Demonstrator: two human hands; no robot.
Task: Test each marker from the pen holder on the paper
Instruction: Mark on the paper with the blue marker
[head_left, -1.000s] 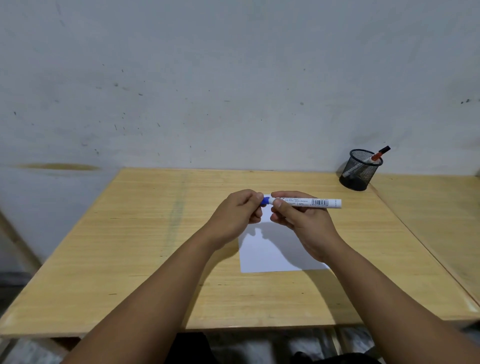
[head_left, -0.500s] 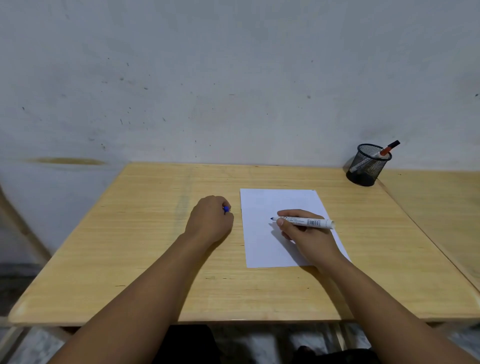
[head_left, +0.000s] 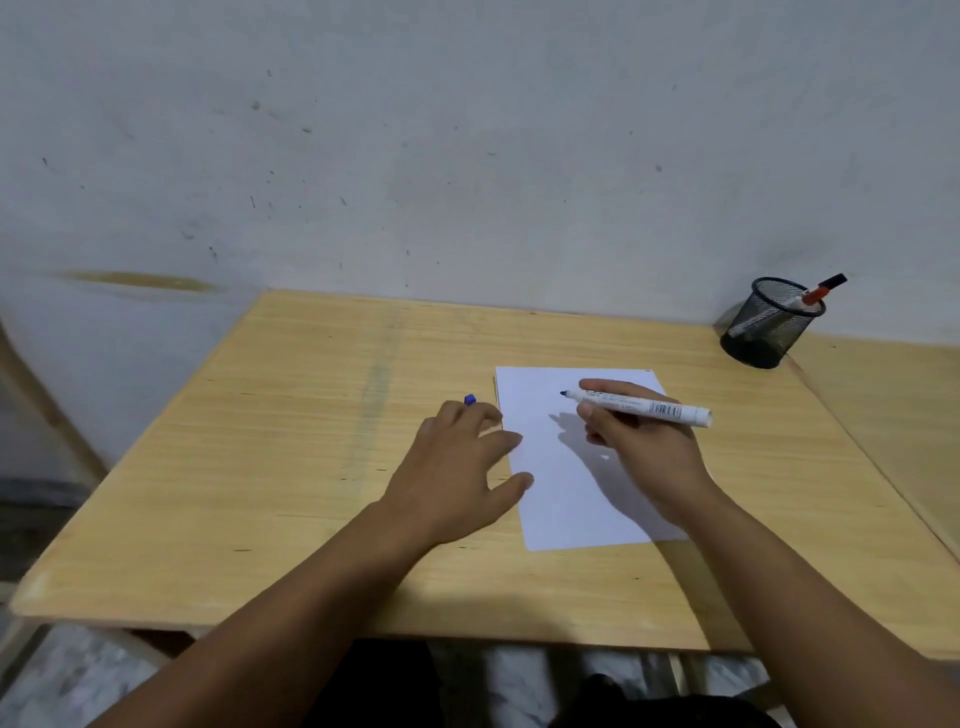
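A white sheet of paper (head_left: 566, 499) lies on the wooden table (head_left: 291, 447). My right hand (head_left: 644, 452) grips a white marker (head_left: 647, 408), uncapped, with its blue tip at the paper's upper part. I cannot tell whether the tip touches the paper. My left hand (head_left: 454, 467) rests flat with thumb and forefinger on the paper's left edge. A blue cap (head_left: 470, 399) pokes out between its far fingers. A black mesh pen holder (head_left: 763, 332) stands at the table's back right corner with a red-capped marker (head_left: 818, 294) leaning in it.
A grey wall rises right behind the table. A second wooden table (head_left: 893, 405) butts against the right side. The near table edge runs just below my forearms, with floor visible beneath.
My left hand has unfolded from a fist and slid right onto the paper's edge. My right hand has carried the marker tip farther up the sheet.
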